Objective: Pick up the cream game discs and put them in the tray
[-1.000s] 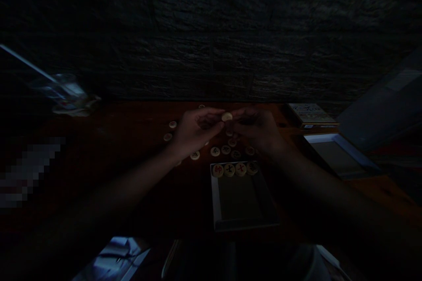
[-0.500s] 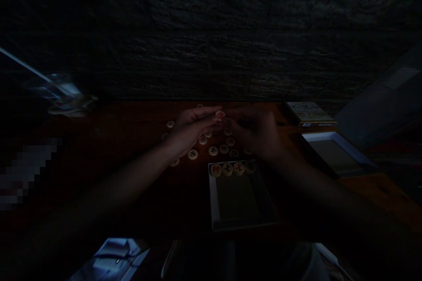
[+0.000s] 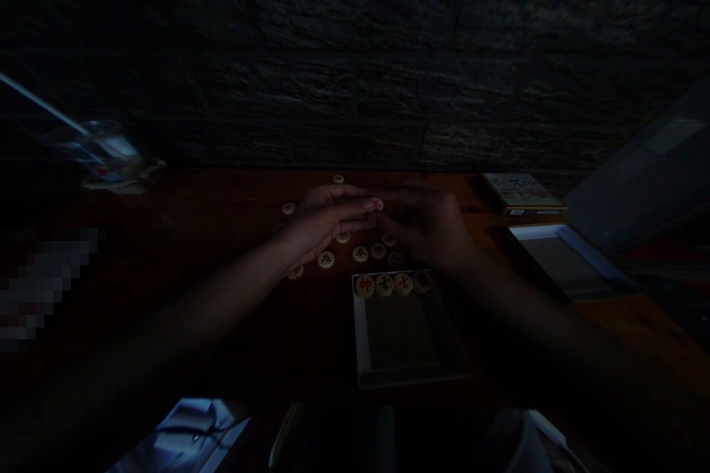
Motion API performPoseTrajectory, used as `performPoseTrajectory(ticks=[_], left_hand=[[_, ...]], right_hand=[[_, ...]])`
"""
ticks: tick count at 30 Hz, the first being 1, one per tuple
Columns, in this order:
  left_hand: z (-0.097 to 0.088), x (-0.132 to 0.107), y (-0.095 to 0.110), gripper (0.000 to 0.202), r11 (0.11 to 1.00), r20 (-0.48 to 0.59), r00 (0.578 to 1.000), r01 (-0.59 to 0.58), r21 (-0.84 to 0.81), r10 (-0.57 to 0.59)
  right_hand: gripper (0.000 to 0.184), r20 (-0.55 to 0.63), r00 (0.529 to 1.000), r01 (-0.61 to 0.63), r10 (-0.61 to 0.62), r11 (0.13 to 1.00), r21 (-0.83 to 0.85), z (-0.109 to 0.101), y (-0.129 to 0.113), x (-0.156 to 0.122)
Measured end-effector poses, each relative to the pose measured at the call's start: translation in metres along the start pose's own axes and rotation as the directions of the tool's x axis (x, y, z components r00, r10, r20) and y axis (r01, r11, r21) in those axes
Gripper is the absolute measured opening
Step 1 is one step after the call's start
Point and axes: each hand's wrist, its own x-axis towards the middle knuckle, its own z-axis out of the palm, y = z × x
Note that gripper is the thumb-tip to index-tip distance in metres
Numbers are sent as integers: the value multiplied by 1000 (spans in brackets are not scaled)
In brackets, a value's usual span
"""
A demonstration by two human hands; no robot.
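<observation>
Dim light leaves much of the scene dark. My left hand [image 3: 327,218] pinches a round Chinese chess piece [image 3: 378,205] with a red character at its fingertips. My right hand [image 3: 430,225] meets it from the other side, fingers curled in at the same piece; its fingertips are hard to make out. Below the hands, several loose pieces lie on the table, among them one with a dark character [image 3: 326,259]. A shallow open box [image 3: 360,340] stands nearer to me, with a row of pieces along its far end, a red-marked piece [image 3: 364,285] at the left.
To the right lie another shallow tray [image 3: 602,259] and a printed box [image 3: 524,192] on the wooden table [image 3: 222,192]. At the far left stands a clear cup [image 3: 111,151] with a straw. A dark stone-textured wall [image 3: 355,66] rises behind the table.
Both hands have stayed together, and the piece between them has shifted slightly right and down, with more of it covered by fingers. The row in the box is the same.
</observation>
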Motion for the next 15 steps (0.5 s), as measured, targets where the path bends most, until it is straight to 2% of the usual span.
performPoseTrajectory(ticks=[5,8,11,13,15], left_hand=[[3,-1,0,20,1000,-19,1000,1,-13,-2],[4,-1,2,19,999,-8,1000,5,-43,-6],[4,0,6,15,996,-23,1000,17,-89,-19],[3,1,9,19,991,-60,998,12,-132,-20],[1,3,10,21,985,-98,995,-9,-172,-8]], right_hand=[[23,-53,995,80,-86,990,-119,-2,-5,0],[23,-70,997,14,-21,996,-89,-2,-7,0],[30,-73,979,-170,188,964,205,0,-7,2],[31,-25,949,-269,315,847,459,0,-5,4],[31,83,913,-359,399,692,627,-2,-2,7]])
